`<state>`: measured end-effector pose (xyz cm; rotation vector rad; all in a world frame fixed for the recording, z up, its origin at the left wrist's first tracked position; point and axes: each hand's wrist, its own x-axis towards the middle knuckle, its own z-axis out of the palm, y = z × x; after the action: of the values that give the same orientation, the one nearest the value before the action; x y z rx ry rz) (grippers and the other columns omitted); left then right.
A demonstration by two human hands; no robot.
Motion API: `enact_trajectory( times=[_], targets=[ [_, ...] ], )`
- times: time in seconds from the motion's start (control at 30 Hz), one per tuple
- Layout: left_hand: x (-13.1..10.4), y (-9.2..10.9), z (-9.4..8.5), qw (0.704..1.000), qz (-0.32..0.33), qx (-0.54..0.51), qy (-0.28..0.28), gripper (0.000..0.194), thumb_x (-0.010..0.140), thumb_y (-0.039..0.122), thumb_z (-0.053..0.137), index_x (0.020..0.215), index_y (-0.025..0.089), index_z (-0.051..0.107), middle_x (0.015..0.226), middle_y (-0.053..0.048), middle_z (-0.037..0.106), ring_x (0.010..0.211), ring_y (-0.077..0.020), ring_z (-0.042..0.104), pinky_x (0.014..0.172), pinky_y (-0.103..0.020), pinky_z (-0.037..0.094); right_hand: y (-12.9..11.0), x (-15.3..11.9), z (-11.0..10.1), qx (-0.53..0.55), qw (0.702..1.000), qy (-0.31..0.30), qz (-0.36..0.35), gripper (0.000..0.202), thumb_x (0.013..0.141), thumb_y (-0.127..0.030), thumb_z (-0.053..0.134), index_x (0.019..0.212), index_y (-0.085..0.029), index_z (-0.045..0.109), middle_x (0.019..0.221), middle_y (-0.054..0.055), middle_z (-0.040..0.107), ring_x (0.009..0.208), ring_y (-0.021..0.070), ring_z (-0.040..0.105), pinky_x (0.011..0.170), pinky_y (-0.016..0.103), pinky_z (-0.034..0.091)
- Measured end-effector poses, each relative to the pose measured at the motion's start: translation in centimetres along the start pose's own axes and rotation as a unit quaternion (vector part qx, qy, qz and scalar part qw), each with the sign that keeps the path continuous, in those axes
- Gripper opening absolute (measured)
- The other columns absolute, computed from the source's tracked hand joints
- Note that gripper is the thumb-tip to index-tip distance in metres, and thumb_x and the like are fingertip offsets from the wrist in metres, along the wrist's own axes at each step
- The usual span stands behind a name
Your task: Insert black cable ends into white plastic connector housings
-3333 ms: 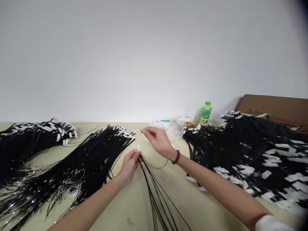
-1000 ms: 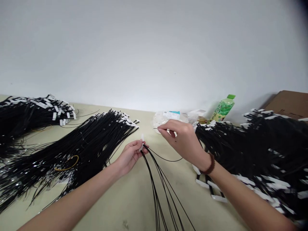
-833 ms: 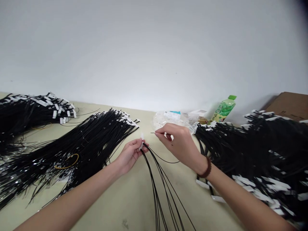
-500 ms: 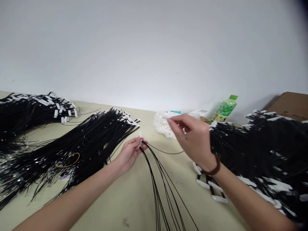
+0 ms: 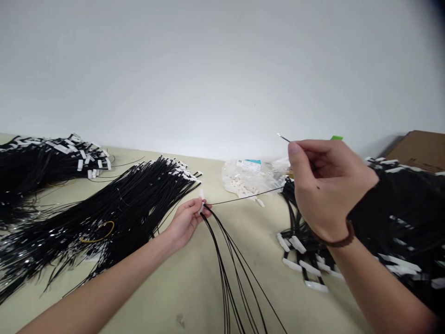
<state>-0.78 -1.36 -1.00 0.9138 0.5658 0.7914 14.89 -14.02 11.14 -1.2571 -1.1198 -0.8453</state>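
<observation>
My left hand is closed around a small white connector above the table's middle. Several black wires run from the connector down toward the front edge. One thin black wire stretches from it toward my right hand. Thumb and forefinger of that hand pinch a black wire, whose end with a shiny metal terminal sticks out past the fingertips. Whether this is the same wire as the stretched one is hidden behind the hand. A dark bracelet circles the right wrist.
A clear bag of small white connectors lies at the back. Bundles of black wires with white connectors lie at left and far left. Another pile fills the right side, before a cardboard box. A bottle's green cap shows behind my hand.
My right hand has moved up and to the right, drawing the slack thin wire nearly straight. It now covers most of the bottle and uncovers the bag. My left hand has hardly moved.
</observation>
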Motion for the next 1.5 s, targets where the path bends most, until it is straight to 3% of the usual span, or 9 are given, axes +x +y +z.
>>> enact_trajectory(
  times=[0.1, 0.17, 0.23, 0.33, 0.43, 0.67, 1.5],
  targets=[
    [-0.1, -0.1, 0.0, 1.000, 0.012, 0.023, -0.011, 0.010, 0.077, 0.019, 0.055, 0.073, 0.010, 0.058, 0.073, -0.004, 0.058, 0.060, -0.0088, 0.053, 0.065, -0.022, 0.044, -0.1, -0.2, 0.2, 0.003, 1.000, -0.007, -0.008, 0.010, 0.077, -0.024, 0.055, 0.074, -0.015, 0.060, 0.065, 0.001, 0.056, 0.054, 0.0068, 0.049, 0.050, 0.020, 0.038],
    [-0.3, -0.1, 0.1, 0.998, 0.021, 0.044, -0.030, 0.012, 0.076, 0.021, 0.057, 0.072, 0.010, 0.057, 0.074, -0.004, 0.058, 0.061, -0.0087, 0.052, 0.064, -0.023, 0.043, -0.1, -0.8, 0.7, 0.002, 0.999, -0.046, -0.029, 0.009, 0.077, -0.021, 0.055, 0.073, -0.014, 0.059, 0.063, 0.000, 0.056, 0.052, 0.0054, 0.047, 0.049, 0.019, 0.036],
    [-0.5, -0.1, 0.2, 0.996, 0.030, 0.063, -0.055, 0.013, 0.075, 0.024, 0.058, 0.071, 0.011, 0.057, 0.075, -0.004, 0.057, 0.062, -0.0087, 0.051, 0.065, -0.023, 0.042, 0.0, -1.8, 1.6, 0.007, 0.989, -0.130, -0.065, 0.009, 0.077, -0.017, 0.053, 0.070, -0.014, 0.058, 0.059, -0.002, 0.055, 0.050, 0.0042, 0.044, 0.050, 0.018, 0.034],
    [-0.7, -0.1, 0.3, 0.992, 0.041, 0.081, -0.092, 0.016, 0.075, 0.027, 0.058, 0.072, 0.012, 0.056, 0.076, -0.003, 0.057, 0.064, -0.0088, 0.050, 0.066, -0.023, 0.040, 0.6, -3.8, 3.2, 0.033, 0.949, -0.302, -0.091, 0.011, 0.078, -0.015, 0.050, 0.070, -0.014, 0.057, 0.063, -0.002, 0.056, 0.056, 0.0044, 0.046, 0.056, 0.017, 0.034],
    [-0.8, 0.0, 0.3, 0.987, 0.043, 0.098, -0.116, 0.017, 0.077, 0.029, 0.056, 0.072, 0.012, 0.055, 0.075, -0.003, 0.056, 0.065, -0.0089, 0.049, 0.067, -0.023, 0.039, 1.3, -5.6, 4.4, 0.029, 0.921, -0.380, -0.081, 0.015, 0.081, -0.019, 0.047, 0.068, -0.014, 0.054, 0.063, -0.001, 0.052, 0.059, 0.0058, 0.045, 0.057, 0.018, 0.033],
    [-0.8, -0.2, 0.3, 0.983, 0.050, 0.115, -0.133, 0.018, 0.077, 0.030, 0.056, 0.073, 0.012, 0.055, 0.076, -0.004, 0.057, 0.065, -0.0092, 0.049, 0.067, -0.023, 0.039, 1.8, -6.4, 4.8, 0.034, 0.919, -0.379, -0.103, 0.019, 0.083, -0.023, 0.042, 0.069, -0.014, 0.052, 0.060, -0.001, 0.047, 0.058, 0.0060, 0.041, 0.057, 0.019, 0.030],
    [-0.9, -0.1, 0.4, 0.979, 0.067, 0.146, -0.127, 0.021, 0.076, 0.033, 0.056, 0.072, 0.012, 0.055, 0.070, -0.004, 0.055, 0.064, -0.0108, 0.047, 0.066, -0.024, 0.038, 1.5, -6.3, 4.6, 0.001, 0.902, -0.406, -0.144, 0.016, 0.081, -0.019, 0.043, 0.071, -0.015, 0.055, 0.063, -0.001, 0.049, 0.061, 0.0071, 0.043, 0.056, 0.020, 0.028]
  ],
)
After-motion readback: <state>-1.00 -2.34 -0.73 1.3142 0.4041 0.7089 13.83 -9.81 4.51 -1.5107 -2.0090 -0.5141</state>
